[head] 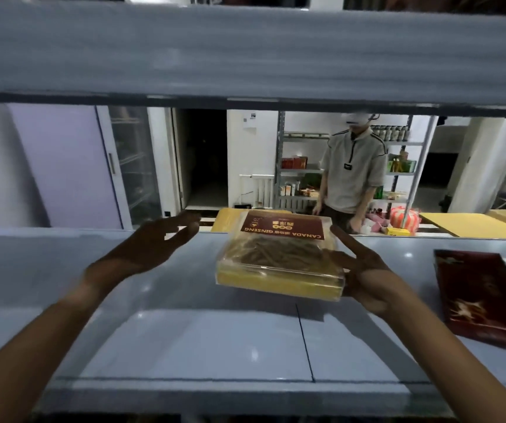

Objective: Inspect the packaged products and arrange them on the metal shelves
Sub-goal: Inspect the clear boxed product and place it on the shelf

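The right hand (367, 276) gripped the ginseng box (279, 257) at its 3 o'clock edge; the left hand (157, 242) hovered with fingers apart and should steady its 9 o'clock side.

— What have you got on your arms?
— Nothing. My left hand (151, 242) and right hand (367, 277) are bare, no gloves, rings or watch.
— Sleeves?
— None show; both forearms are uncovered right down to the picture's lower edge.

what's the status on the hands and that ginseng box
Left hand open, off the box. Right hand holds ginseng box over shelf. Red box lies right, apart.
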